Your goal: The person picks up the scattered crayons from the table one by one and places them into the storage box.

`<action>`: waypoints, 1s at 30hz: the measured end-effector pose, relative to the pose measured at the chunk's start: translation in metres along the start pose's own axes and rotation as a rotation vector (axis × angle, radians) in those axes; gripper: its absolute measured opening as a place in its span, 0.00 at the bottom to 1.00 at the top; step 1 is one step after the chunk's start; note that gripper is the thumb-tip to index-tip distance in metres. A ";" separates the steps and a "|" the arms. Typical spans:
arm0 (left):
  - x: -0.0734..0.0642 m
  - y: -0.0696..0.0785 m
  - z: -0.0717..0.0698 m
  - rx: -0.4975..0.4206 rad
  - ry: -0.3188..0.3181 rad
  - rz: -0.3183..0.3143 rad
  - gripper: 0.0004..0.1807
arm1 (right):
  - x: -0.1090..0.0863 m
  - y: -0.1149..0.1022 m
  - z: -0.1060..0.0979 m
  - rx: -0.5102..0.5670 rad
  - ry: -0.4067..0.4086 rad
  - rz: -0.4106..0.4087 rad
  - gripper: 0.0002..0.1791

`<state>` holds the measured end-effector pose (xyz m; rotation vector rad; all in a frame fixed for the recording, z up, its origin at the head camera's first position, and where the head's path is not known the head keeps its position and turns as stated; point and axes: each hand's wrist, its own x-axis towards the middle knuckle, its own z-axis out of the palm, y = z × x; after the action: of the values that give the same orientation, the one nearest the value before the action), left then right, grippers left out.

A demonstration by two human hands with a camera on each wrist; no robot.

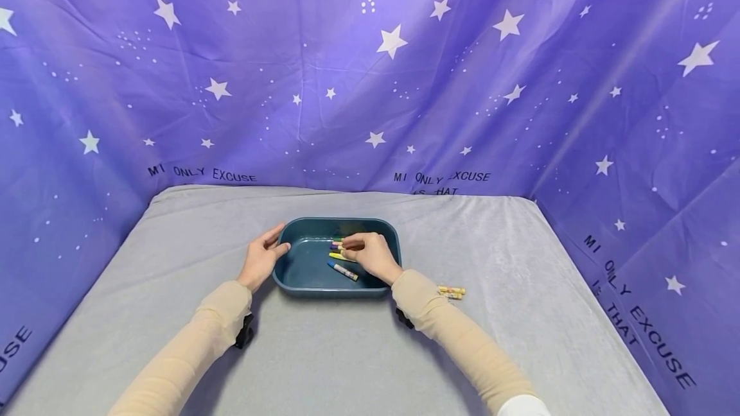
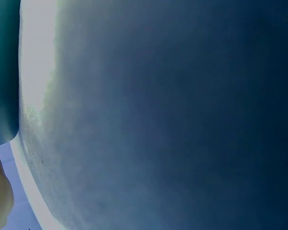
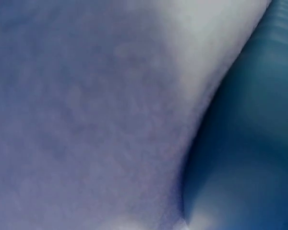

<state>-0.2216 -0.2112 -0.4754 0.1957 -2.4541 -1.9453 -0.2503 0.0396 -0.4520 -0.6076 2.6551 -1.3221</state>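
A dark teal plastic bin point(image 1: 329, 291) stands on the grey cloth. My left hand point(image 1: 260, 260) grips its left end, thumb at the rim and the other fingers along the outside. Over the right end reaches my right hand point(image 1: 372, 257), its thumb and fingers pinching a purple-tipped crayon point(image 1: 335, 247) low inside the bin. Beside those fingertips lie a yellow crayon point(image 1: 334, 255) and, nearer the front, a blue crayon point(image 1: 343, 271) with a pale wrapper. A green crayon end shows behind, partly hidden by the fingers. In the left wrist view, the bin's wall point(image 2: 4, 72) and a fingertip point(image 2: 0, 196) appear at the edge.
Several yellow crayons point(image 1: 452, 291) lie on the grey cloth point(image 1: 347, 352) right of the bin, partly behind the right sleeve point(image 1: 457, 339). A purple curtain point(image 1: 347, 114) with white stars surrounds the table's back and sides. The right wrist view shows the bin's outer wall point(image 3: 245, 134).
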 end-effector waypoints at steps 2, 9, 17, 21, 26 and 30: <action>0.000 0.000 0.001 0.001 -0.002 0.001 0.31 | -0.001 -0.001 -0.002 0.018 0.001 -0.012 0.12; -0.001 0.000 0.002 -0.007 -0.015 0.001 0.31 | -0.008 -0.006 -0.022 0.082 -0.016 -0.034 0.14; -0.002 0.001 0.001 -0.012 0.001 0.005 0.31 | -0.026 -0.006 -0.054 0.184 -0.039 -0.049 0.14; -0.002 0.001 0.002 -0.009 0.009 0.002 0.30 | -0.039 -0.001 -0.069 0.200 -0.048 -0.037 0.15; -0.002 0.002 0.001 0.005 0.005 0.008 0.31 | -0.054 0.004 -0.086 0.199 -0.025 -0.021 0.17; -0.001 0.002 0.001 0.006 0.005 0.010 0.31 | -0.064 0.013 -0.099 0.179 -0.004 -0.020 0.16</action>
<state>-0.2205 -0.2095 -0.4731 0.1874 -2.4534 -1.9319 -0.2232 0.1458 -0.4060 -0.6140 2.4964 -1.5411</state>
